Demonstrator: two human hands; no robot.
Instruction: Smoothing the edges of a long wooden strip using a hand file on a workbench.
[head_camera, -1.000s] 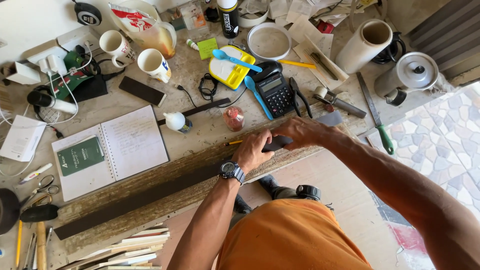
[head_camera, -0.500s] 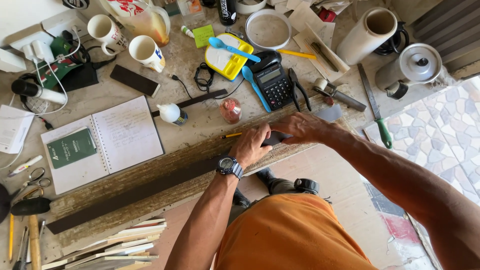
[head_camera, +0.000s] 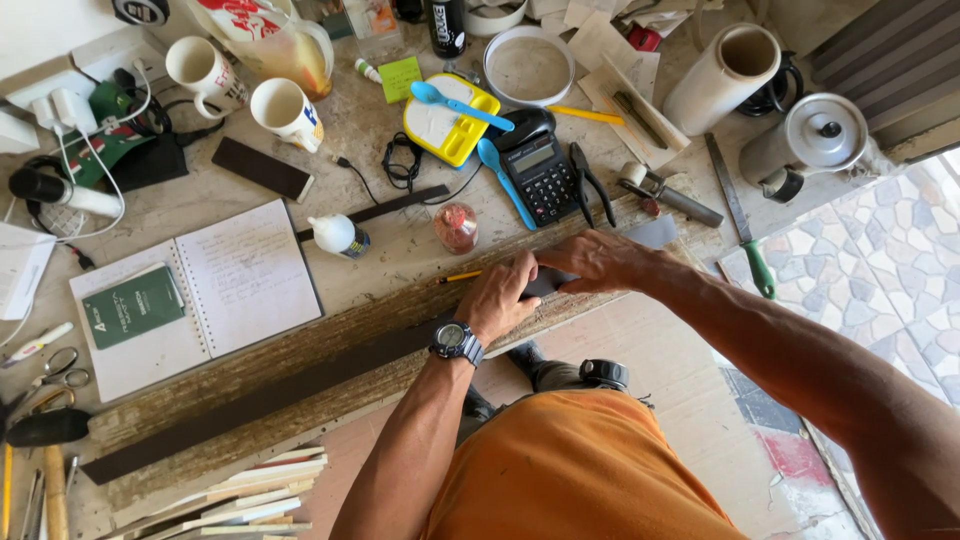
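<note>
A long dark strip (head_camera: 300, 385) lies along a worn wooden plank (head_camera: 300, 345) at the bench's front edge, and its grey far end (head_camera: 655, 234) sticks out past my hands. My left hand (head_camera: 505, 293), with a black watch (head_camera: 459, 341) on the wrist, presses down on the strip. Just to the right, my right hand (head_camera: 592, 260) grips the same strip with its fingers, touching the left hand's fingertips. A yellow pencil (head_camera: 457, 276) lies on the plank next to my left hand.
Behind the plank are an open notebook (head_camera: 245, 275), a small glue bottle (head_camera: 338, 236), a calculator (head_camera: 540, 170), black pliers (head_camera: 592, 182), a yellow tray (head_camera: 445, 120) with a blue spoon, two mugs, a green-handled blade (head_camera: 745, 225), a metal pot (head_camera: 815, 140) and a roll (head_camera: 722, 80).
My head's view has shifted a little, so the bench sits slightly higher and more to the left. Both hands stay on the strip at nearly the same spot.
</note>
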